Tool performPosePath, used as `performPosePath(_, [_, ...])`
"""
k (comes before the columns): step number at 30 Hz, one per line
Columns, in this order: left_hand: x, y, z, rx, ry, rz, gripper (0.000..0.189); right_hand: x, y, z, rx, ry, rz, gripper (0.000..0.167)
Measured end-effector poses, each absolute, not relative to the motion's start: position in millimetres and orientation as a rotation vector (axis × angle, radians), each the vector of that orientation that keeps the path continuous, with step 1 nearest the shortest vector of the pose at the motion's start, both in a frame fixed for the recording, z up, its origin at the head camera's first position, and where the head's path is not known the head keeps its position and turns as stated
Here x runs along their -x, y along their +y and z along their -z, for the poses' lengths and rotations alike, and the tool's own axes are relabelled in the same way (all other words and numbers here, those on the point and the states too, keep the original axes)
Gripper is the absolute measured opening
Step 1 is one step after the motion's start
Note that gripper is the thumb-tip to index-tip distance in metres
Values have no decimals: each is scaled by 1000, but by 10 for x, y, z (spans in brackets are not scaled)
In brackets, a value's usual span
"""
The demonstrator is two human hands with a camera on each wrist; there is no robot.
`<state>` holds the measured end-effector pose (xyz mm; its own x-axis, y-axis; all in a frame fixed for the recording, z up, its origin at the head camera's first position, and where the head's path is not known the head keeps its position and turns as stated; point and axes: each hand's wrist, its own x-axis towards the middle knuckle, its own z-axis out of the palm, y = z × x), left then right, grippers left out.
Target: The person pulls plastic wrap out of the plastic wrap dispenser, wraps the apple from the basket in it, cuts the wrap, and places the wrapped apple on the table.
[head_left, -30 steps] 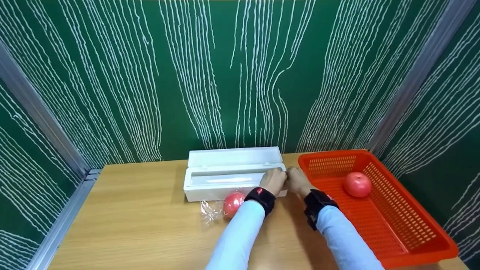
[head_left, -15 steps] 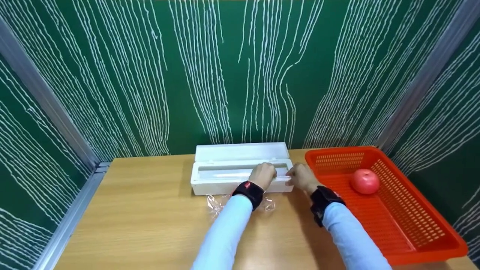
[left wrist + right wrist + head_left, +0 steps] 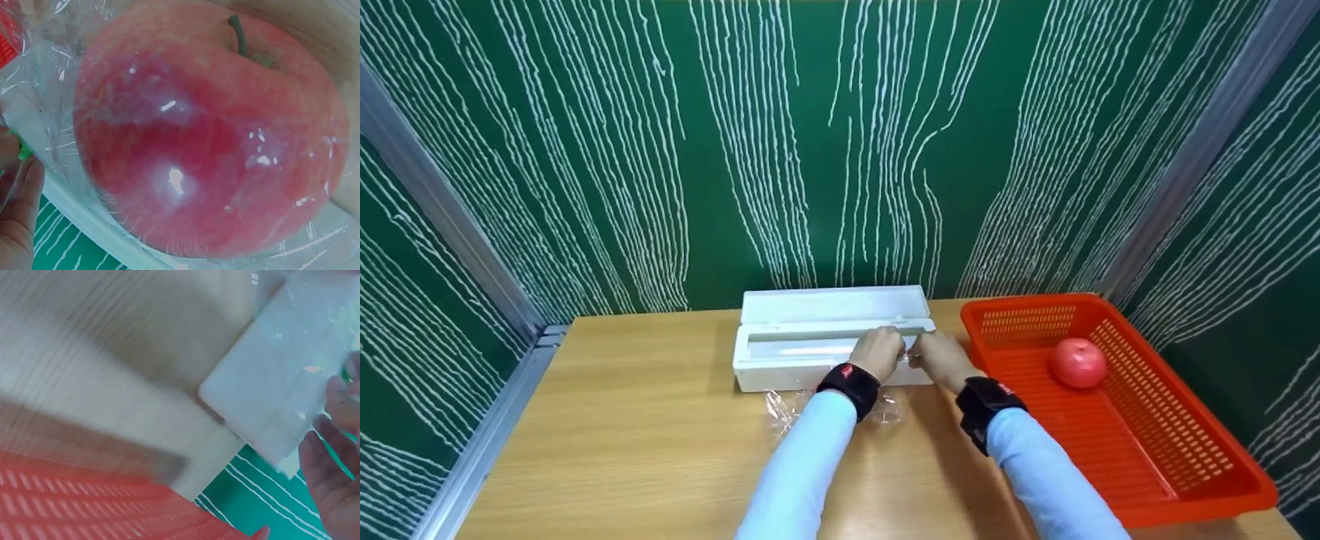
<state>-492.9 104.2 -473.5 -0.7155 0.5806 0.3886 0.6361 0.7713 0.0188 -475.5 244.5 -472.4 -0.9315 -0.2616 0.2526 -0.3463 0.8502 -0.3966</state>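
A white cling film box [image 3: 750, 375] lies with its lid [image 3: 836, 304] tipped up at the back. At its front edge my left hand [image 3: 876, 352] has curled fingers; in the left wrist view they close around a small green slider [image 3: 23, 149]. Close to its right, my right hand [image 3: 941, 358] bends its fingers over the same edge, pinching the film. Clear cling film [image 3: 62, 95] runs out of the box over a red apple [image 3: 214, 129]. In the head view, my left wrist and forearm hide that apple.
At the right stands an orange-red plastic basket [image 3: 1117, 450] with another red apple [image 3: 1078, 363] in it. All this rests on a wooden table [image 3: 645, 420]. Green walls [image 3: 840, 150] with white streaks rise behind and beside it.
Both hands have moved left along the box's front edge. Half a second ago my right hand was at the box's right end, apart from the left; now they are close together.
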Motion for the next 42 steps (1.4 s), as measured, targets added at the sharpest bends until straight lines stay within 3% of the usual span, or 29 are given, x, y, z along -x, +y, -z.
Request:
performPosePath(4, [4915, 1083, 4740, 912, -2636, 200, 18, 4729, 2390, 4795, -391, -2837, -396, 7])
performPosePath(10, [4909, 1139, 4745, 813, -2641, 154, 18, 4694, 2363, 4856, -499, -2735, -135, 14])
performPosePath(42, [4963, 564, 4683, 831, -2661, 270, 13, 4745, 2372, 4819, -460, -2832, -276, 23])
